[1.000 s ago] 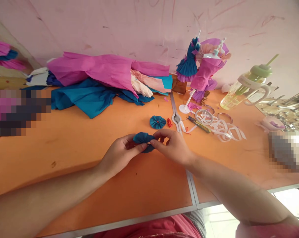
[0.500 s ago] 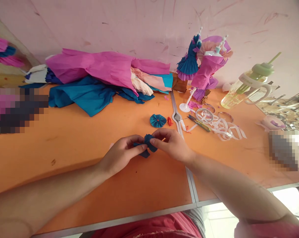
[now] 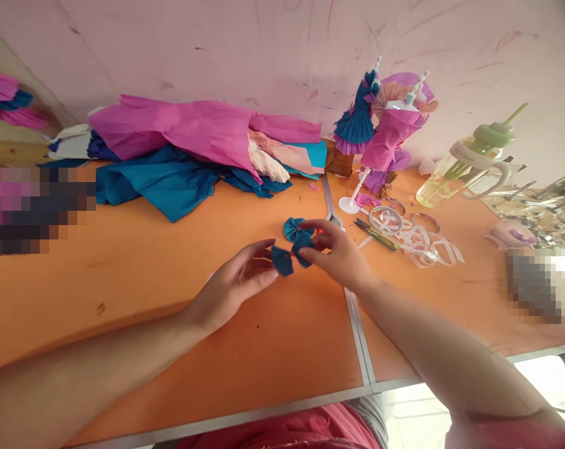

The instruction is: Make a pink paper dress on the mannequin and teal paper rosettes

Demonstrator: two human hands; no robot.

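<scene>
A blue crepe-paper bow [image 3: 283,259] with a red middle is pinched by its right side in my right hand [image 3: 339,252]. Fingers apart, my left hand [image 3: 239,277] is just left of the bow and seems to hold nothing; whether its thumb tip touches the bow I cannot tell. Right behind the bow lies a round pleated blue paper rosette [image 3: 292,228], partly covered by the bow and my right fingers. Most of a small red scrap [image 3: 319,231] is hidden behind those fingers.
Pink crepe paper [image 3: 202,125] and blue paper [image 3: 165,187] are heaped at the back. Small dressed stands [image 3: 349,205], a cutter knife [image 3: 380,237], tape [image 3: 386,219], tangled white ribbon [image 3: 427,243] and a drink bottle [image 3: 439,181] occupy the right. A metal strip [image 3: 357,330] divides the orange tabletop.
The bow has moved right and away from me, up to the rosette, in my right hand. My left hand has let go of it and its fingers have spread.
</scene>
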